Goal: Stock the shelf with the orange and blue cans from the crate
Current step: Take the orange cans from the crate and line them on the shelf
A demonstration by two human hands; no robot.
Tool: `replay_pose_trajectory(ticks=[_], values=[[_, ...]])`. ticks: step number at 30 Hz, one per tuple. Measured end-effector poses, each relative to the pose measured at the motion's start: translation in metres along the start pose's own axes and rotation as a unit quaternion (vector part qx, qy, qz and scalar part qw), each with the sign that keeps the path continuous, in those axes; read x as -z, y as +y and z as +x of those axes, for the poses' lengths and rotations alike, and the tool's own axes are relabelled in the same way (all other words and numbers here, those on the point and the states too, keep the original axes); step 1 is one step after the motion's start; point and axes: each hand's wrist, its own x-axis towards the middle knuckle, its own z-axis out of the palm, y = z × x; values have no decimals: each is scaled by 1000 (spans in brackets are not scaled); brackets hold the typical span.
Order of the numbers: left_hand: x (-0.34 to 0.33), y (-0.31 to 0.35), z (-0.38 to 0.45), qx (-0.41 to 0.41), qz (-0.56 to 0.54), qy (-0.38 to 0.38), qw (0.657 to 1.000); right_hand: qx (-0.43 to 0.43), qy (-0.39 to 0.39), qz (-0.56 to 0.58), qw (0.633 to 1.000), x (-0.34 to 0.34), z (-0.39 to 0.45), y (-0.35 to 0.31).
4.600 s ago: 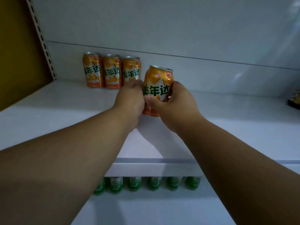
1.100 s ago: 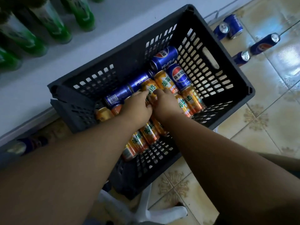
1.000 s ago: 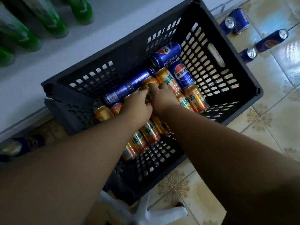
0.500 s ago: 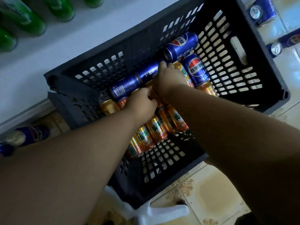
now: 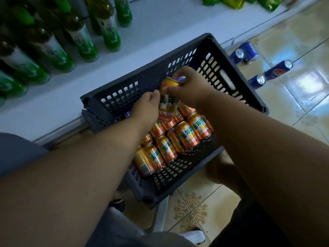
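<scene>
Both hands are coming up out of the crate (image 5: 220, 49) now with one orange can (image 5: 168, 102) between them, where half a second ago they were still digging among the cans. Right hand (image 5: 188, 86) is curling fingers over the can's top end, left hand (image 5: 146, 108) is wrapping its lower side. That can is hanging tilted just above the other orange cans (image 5: 185, 136) lying in the crate. Loose blue cans (image 5: 246, 52) are sitting on the tiled floor (image 5: 293, 32), green bottles (image 5: 58, 49) on the low shelf (image 5: 160, 20).

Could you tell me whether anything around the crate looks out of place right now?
Yes: several blue cans lie scattered on the tiled floor to the right of the crate, tipped on their sides, instead of in it or on a shelf.
</scene>
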Motion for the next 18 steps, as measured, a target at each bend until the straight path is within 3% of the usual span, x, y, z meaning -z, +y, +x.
replay_pose_trajectory(ticks=[8, 15, 18], values=[[52, 63, -69, 14, -265, -121, 957, 71, -15, 284, 956, 22, -80, -75], [109, 116, -143, -84, -454, -94, 882, 172, 49, 342, 923, -14, -136, -169], [138, 130, -168, -130, -448, -69, 882, 211, 67, 324, 920, -29, -154, -203]])
